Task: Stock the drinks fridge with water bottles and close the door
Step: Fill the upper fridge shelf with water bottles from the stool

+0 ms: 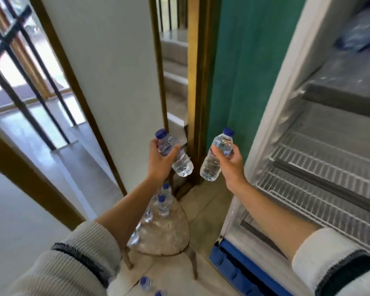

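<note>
- Blue-capped water bottle [174, 154], tilted, gripped by left hand [161, 161], left of fridge [286, 103].
- Right hand [231, 160] grips second bottle [217, 155], nearer fridge; both forearms outstretched.

1. The blue mass [359, 33] on the fridge's top shelf, upper right of the frame, is smeared by blur; what it is cannot be told.
2. The fridge [271, 116] is cut off by the right and top edges.
3. The label [226, 153] under the right hand [231, 161] is partly covered by fingers and unreadable.
4. Bottles at the bottom edge [146, 284] show only caps and shoulders.
5. The window bars [19, 67], upper left, are blurred.
6. Both sleeves run off the bottom edge.
</note>
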`<action>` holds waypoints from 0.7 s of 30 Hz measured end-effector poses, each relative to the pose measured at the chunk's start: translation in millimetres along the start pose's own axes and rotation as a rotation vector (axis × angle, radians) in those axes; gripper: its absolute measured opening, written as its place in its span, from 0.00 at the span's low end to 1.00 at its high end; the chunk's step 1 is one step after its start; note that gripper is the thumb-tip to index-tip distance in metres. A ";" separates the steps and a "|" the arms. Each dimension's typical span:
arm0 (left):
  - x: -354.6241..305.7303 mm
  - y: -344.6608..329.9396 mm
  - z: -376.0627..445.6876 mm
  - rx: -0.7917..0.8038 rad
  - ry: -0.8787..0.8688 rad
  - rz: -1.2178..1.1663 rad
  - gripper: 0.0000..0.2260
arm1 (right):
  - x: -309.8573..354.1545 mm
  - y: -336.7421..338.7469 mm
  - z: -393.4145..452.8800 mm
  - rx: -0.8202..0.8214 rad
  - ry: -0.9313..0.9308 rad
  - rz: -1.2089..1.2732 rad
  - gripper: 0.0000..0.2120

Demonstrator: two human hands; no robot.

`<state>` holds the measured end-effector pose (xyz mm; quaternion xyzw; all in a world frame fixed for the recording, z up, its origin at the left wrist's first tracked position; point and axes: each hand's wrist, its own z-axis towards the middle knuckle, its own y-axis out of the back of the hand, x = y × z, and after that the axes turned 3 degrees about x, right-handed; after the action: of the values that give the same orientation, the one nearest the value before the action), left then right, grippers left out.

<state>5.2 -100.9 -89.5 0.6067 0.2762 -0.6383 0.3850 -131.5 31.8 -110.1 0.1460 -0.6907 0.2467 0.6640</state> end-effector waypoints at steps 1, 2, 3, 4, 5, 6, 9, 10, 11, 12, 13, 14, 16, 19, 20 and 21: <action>-21.0 -10.0 2.4 0.015 -0.040 -0.014 0.20 | 18.1 6.2 -2.0 0.011 0.046 -0.011 0.21; -41.3 -20.9 5.1 0.032 -0.080 -0.034 0.19 | 35.8 14.1 -3.4 0.023 0.090 -0.025 0.21; -61.3 -32.6 7.3 0.055 -0.120 -0.059 0.19 | 54.7 22.8 -4.5 0.036 0.138 -0.042 0.20; -77.6 -43.2 9.1 0.083 -0.161 -0.092 0.20 | 71.0 30.4 -5.5 0.049 0.177 -0.065 0.19; -95.7 -56.4 10.0 0.119 -0.205 -0.122 0.22 | 90.3 41.3 -7.1 0.051 0.217 -0.085 0.18; -111.8 -69.2 10.5 0.153 -0.252 -0.146 0.23 | 109.0 51.7 -10.0 0.054 0.251 -0.099 0.18; -155.3 -108.2 8.2 0.255 -0.401 -0.154 0.25 | 163.1 88.0 -19.1 0.054 0.343 -0.122 0.22; -169.8 -121.8 5.3 0.297 -0.442 -0.160 0.26 | 180.3 101.5 -22.5 0.042 0.374 -0.150 0.24; -183.0 -134.9 2.0 0.335 -0.473 -0.167 0.27 | 195.9 114.7 -26.7 0.028 0.403 -0.182 0.26; -195.3 -148.4 -1.0 0.367 -0.504 -0.169 0.28 | 210.5 128.0 -30.1 0.006 0.424 -0.209 0.27; -206.8 -162.1 -3.9 0.394 -0.532 -0.179 0.29 | 225.0 140.8 -33.6 -0.007 0.445 -0.223 0.27; -215.9 -173.4 -5.4 0.418 -0.554 -0.189 0.29 | 236.4 151.8 -34.5 -0.013 0.461 -0.229 0.26; -232.7 -198.0 -7.7 0.459 -0.588 -0.186 0.28 | 258.9 175.1 -36.4 -0.036 0.494 -0.246 0.24; -248.5 -229.6 -10.0 0.485 -0.637 -0.144 0.28 | 282.8 207.4 -33.5 -0.078 0.512 -0.265 0.25; -253.5 -238.3 -13.4 0.488 -0.658 -0.121 0.27 | 288.9 217.7 -31.8 -0.096 0.515 -0.273 0.24; -254.8 -246.6 -14.8 0.486 -0.680 -0.111 0.26 | 293.4 227.7 -29.9 -0.113 0.521 -0.286 0.23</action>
<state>-198.6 87.0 132.1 0.4190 0.0069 -0.8684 0.2650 -249.0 275.0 146.5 0.1362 -0.4820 0.1409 0.8540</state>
